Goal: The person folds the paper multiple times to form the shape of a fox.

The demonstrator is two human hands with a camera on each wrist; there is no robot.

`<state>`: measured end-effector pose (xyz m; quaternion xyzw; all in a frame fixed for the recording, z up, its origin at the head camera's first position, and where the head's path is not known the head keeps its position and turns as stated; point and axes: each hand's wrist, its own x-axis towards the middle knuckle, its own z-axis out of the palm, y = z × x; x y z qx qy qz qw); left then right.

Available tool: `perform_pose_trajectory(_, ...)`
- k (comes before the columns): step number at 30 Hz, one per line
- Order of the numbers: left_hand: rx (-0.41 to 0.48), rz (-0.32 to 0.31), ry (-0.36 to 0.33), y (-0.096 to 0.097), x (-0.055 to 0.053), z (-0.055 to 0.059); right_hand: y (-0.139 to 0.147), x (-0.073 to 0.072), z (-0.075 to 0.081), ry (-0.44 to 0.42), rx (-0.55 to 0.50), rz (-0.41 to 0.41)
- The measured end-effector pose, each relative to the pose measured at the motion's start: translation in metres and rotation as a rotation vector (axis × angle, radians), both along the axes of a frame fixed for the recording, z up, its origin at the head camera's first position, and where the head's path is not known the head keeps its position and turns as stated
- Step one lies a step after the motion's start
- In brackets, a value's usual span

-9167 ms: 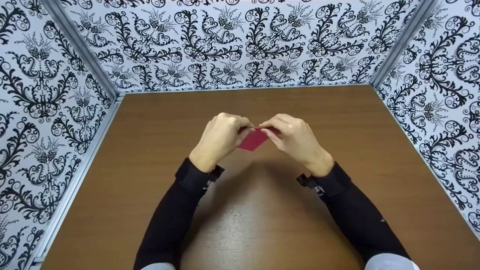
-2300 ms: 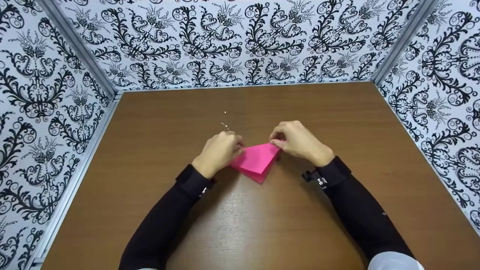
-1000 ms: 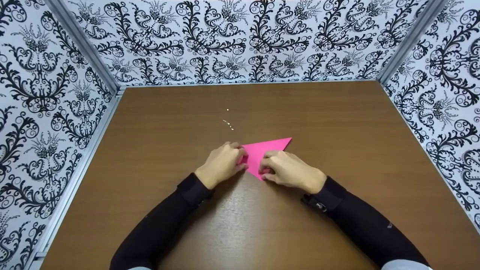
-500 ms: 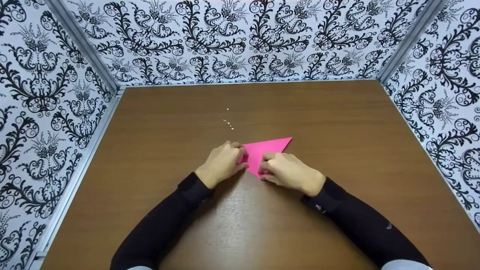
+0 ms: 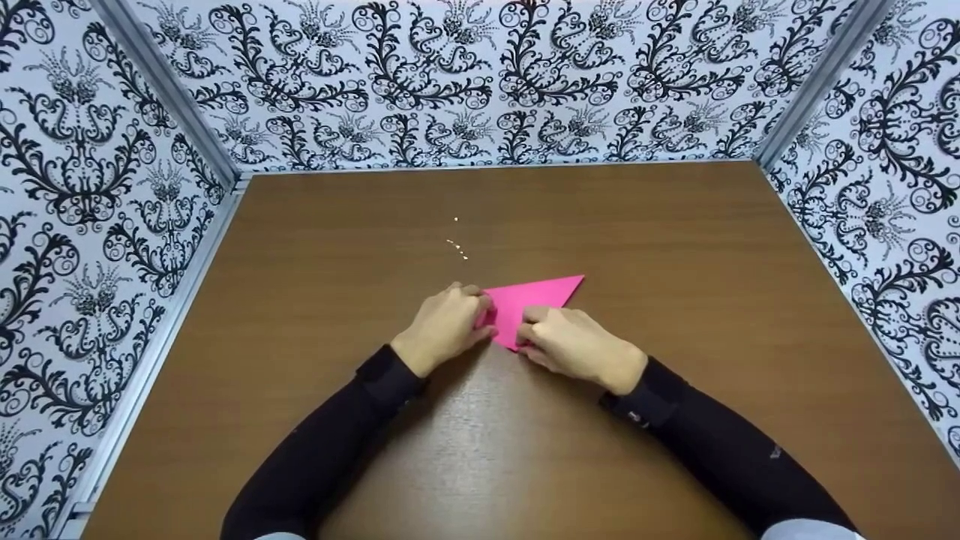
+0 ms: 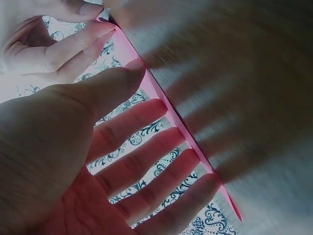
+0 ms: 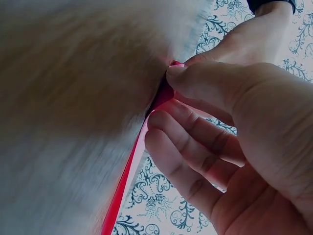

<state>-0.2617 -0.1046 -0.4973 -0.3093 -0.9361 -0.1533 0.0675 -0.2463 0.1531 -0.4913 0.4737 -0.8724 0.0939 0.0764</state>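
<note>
Broadly, the brown worktop (image 5: 675,247) fills the middle of the head view, walled by black-and-white patterned panels (image 5: 480,82). Just below centre lies the pink folded paper (image 5: 536,296), a flat triangle pointing to the upper right. The left hand (image 5: 444,326) presses its left edge with straight, spread fingers (image 6: 146,147); the right hand (image 5: 574,345) pinches the lower corner. The paper looks light, thin and easily creased, so it is likely best held at edges and corners.
</note>
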Motion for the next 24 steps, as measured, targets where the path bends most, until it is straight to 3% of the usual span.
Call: perform_pose_trajectory(24,0.029,-0.008,-0.011,-0.007,-0.006,-0.002,0.002,-0.011,0.003,-0.173,-0.251,0.103)
